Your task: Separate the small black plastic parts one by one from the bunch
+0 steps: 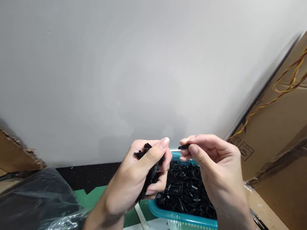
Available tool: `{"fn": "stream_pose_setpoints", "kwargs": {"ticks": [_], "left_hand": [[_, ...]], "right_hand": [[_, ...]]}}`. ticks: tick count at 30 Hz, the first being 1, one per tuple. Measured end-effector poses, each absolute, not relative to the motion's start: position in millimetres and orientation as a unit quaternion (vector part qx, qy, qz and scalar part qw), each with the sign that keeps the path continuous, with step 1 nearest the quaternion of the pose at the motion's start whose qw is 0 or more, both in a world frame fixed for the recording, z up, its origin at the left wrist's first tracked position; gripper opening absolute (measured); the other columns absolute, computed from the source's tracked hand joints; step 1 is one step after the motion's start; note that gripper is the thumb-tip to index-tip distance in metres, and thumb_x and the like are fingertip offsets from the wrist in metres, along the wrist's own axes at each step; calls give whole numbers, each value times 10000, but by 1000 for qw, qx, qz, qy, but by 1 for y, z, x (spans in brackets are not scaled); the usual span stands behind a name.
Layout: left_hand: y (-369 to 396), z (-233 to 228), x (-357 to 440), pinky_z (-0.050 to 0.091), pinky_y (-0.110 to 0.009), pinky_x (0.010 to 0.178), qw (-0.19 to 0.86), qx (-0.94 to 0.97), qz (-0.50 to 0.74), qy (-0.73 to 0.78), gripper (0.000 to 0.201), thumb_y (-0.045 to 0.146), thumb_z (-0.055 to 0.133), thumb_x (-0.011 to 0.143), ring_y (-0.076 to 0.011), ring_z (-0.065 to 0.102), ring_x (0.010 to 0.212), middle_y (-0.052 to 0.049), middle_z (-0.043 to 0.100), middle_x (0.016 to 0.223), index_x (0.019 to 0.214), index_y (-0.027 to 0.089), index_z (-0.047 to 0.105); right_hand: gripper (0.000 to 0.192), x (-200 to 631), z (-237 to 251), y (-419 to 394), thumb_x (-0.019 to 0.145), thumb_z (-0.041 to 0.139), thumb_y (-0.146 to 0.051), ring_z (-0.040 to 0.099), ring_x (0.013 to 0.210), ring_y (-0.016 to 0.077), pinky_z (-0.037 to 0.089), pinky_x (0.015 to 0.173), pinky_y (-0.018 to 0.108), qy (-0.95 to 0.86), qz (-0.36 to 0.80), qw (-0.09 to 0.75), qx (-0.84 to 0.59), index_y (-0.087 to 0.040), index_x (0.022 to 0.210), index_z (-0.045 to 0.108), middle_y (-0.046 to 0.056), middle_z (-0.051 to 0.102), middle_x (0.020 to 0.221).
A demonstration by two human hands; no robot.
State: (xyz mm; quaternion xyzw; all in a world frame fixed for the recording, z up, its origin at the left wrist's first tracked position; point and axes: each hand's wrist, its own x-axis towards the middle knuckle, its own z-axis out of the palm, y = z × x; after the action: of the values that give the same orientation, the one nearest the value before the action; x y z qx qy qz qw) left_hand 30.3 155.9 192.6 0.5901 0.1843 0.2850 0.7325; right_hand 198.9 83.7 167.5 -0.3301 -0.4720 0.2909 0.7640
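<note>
My left hand [139, 176] is cupped around a handful of small black plastic parts [151, 170], held just above the near left corner of a teal basket [178, 217]. My right hand [212, 167] pinches a single small black part [184, 147] between thumb and forefinger, a short gap to the right of my left thumb tip. Both hands hover over the basket, which is filled with several more of the same black pieces [187, 190].
A white wall [135, 65] fills the background. A cardboard box [286, 116] stands at the right with twisted yellow and red wires [298, 75] hanging over it. A clear plastic bag [33, 201] lies at lower left, beside torn cardboard [8, 144]. A white stick [143, 223] lies near the basket.
</note>
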Motion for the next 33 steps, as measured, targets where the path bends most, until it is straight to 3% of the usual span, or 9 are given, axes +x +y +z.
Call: {"fn": "stream_pose_setpoints", "kwargs": {"ticks": [3,10,17,23,33], "left_hand": [[154,192,33,248,-147,349,743,584,280,171,517,561,712,1046,-46,284,360,72,389,464,700,203,571],[149,193,39,233,-139,345,745,584,289,145,562,588,701,1060,-37,302,355,70,398,467,689,184,579],[151,191,37,225,-155,358,732,583,315,159,466,463,741,1032,-46,317,367,70,419,473,688,179,605],[150,192,38,216,-158,362,720,594,321,162,509,495,716,1048,-38,305,368,66,425,481,674,173,592],[150,193,38,249,-149,381,705,611,327,155,583,567,731,1056,-30,318,388,76,404,504,669,178,535]], "right_hand": [[90,196,167,84,963,914,-196,867,766,154,756,764,253,-450,319,780,-296,-284,979,906,23,917,997],[159,188,168,86,909,946,-142,881,716,203,703,527,208,-440,271,793,-323,-263,993,889,40,920,940],[194,182,173,85,863,935,-63,889,694,204,704,558,169,-442,218,795,-352,-240,931,892,8,900,815],[209,180,173,84,854,932,-66,825,581,133,675,547,136,-446,202,787,-376,-260,924,898,-33,863,745],[81,179,173,83,987,850,-221,824,684,129,688,607,161,-466,169,763,-414,-277,962,902,-13,863,846]]}}
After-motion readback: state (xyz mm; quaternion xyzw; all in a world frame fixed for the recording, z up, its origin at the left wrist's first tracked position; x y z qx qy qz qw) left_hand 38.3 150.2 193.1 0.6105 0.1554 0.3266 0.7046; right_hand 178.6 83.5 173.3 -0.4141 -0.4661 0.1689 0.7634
